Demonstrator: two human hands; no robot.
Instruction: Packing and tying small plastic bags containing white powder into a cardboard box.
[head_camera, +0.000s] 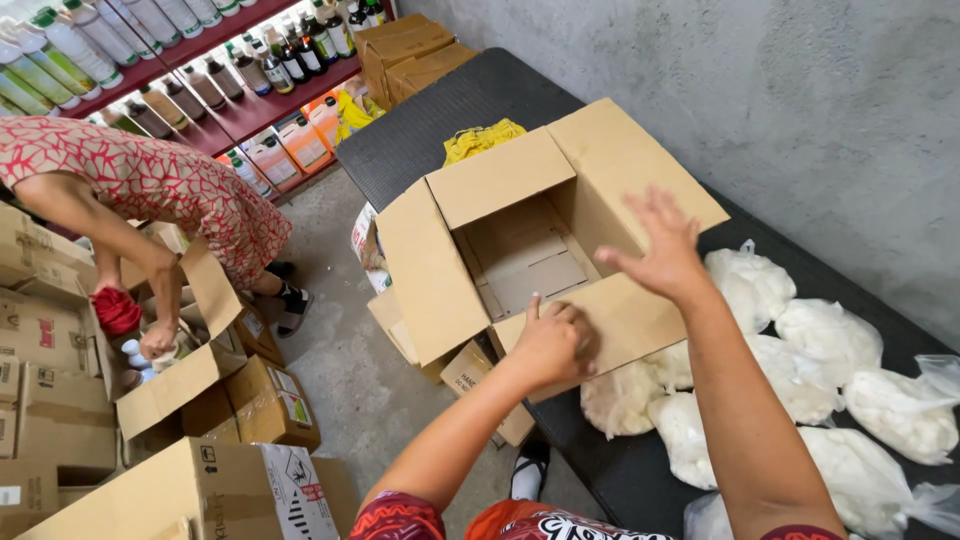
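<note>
Head view shows your left hand (552, 343) clenched, pressing the near flap of the open cardboard box (520, 255), while your right hand (662, 248) hovers spread above it.

Open brown carton (520, 250) on table; white bags (830, 340) beside

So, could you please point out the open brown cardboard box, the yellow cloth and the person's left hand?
open brown cardboard box (430, 270): head view, on its left flap.
yellow cloth (482, 139): head view, on its middle folds.
left hand (552, 343): head view, on the back of the hand.
</note>
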